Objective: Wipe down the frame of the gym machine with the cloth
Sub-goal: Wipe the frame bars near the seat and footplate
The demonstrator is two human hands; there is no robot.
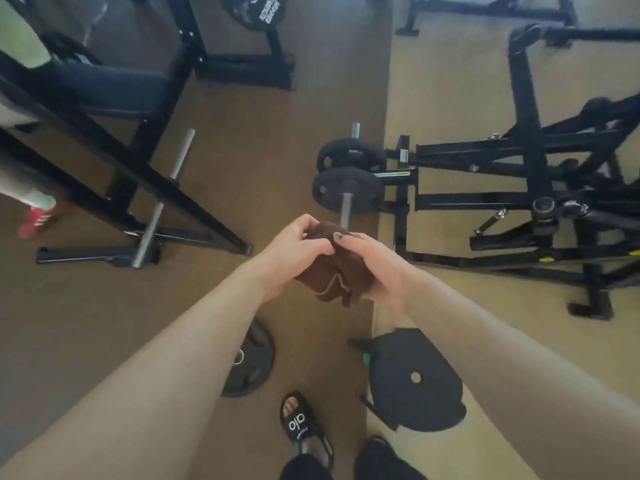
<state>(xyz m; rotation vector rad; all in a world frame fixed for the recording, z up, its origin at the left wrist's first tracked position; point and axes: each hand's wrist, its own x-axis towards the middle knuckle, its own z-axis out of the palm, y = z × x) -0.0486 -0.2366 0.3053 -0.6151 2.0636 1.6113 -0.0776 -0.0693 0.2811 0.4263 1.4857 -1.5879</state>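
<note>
Both hands, left hand (294,251) and right hand (375,268), grasp the bunched brown cloth (337,275) held in mid-air near the machine frame (485,202), seemingly readying it; next, press it onto the frame.

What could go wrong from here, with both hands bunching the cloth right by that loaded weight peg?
Both hands hold the brown cloth bunched, so neither is free for balance. Loose weight plates lie by the sandalled foot, so a step forward could stub or trip. The steel peg points at the hands; a hanging cloth edge might snag on it as the wipe starts.
</note>
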